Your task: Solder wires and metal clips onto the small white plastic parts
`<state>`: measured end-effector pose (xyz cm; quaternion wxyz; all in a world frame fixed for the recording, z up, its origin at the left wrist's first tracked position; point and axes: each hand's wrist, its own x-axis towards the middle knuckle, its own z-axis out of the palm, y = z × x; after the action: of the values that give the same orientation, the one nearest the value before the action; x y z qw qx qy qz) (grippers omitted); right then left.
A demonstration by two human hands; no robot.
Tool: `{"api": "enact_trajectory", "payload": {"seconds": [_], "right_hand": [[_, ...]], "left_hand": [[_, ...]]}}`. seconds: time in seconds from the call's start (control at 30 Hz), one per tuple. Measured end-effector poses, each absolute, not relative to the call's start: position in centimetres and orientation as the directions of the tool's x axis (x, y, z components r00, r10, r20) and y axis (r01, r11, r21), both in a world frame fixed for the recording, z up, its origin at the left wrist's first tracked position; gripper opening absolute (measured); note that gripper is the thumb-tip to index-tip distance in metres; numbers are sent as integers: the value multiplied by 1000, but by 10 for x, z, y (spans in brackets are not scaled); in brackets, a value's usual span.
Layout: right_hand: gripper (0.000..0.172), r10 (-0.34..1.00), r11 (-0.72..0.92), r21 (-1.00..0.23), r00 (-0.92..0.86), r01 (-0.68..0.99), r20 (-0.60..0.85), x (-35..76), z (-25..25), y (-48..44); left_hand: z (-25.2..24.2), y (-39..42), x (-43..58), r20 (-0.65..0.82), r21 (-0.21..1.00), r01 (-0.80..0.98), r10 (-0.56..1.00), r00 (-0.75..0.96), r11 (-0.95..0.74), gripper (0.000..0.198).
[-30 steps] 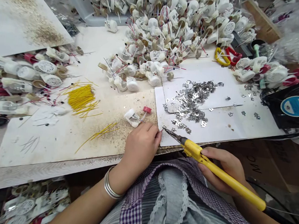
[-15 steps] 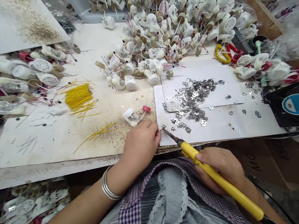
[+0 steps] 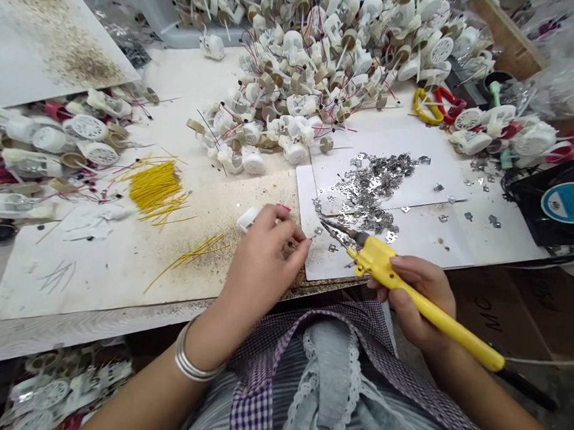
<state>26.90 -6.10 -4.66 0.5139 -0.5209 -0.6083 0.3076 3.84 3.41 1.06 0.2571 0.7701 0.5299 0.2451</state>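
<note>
Along the paper-covered bench (image 3: 59, 336), the left hand's (image 3: 261, 269) fingers (image 3: 279, 218) curl together, pinching a half-hidden white plastic housing (image 3: 247, 218); the right hand (image 3: 422, 298) grips a yellow soldering iron (image 3: 377, 262), its tip just beside those fingers.

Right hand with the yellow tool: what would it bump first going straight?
The right hand's soldering iron would probably touch the silver metal clips first; the left hand's fingers sit close, so I can't be sure.

My left hand (image 3: 263, 266): fingers over white plastic part (image 3: 247, 219) | my right hand (image 3: 419, 301): gripping yellow soldering iron (image 3: 377, 263), tip over paper (image 3: 414, 241) beside metal clips (image 3: 368, 191)
</note>
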Motion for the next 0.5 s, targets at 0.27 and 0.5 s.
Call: {"api": "enact_trajectory", "payload": {"seconds": [0.27, 0.5], "right_hand": [[26, 962, 266, -847, -73, 461, 263, 215, -27, 5], [40, 907, 418, -756, -186, 504, 378, 192, -34, 33]], "left_hand": [[43, 51, 17, 159, 921, 327, 971, 176, -210, 7], [31, 18, -11, 178, 753, 470, 830, 529, -461, 7]]}}
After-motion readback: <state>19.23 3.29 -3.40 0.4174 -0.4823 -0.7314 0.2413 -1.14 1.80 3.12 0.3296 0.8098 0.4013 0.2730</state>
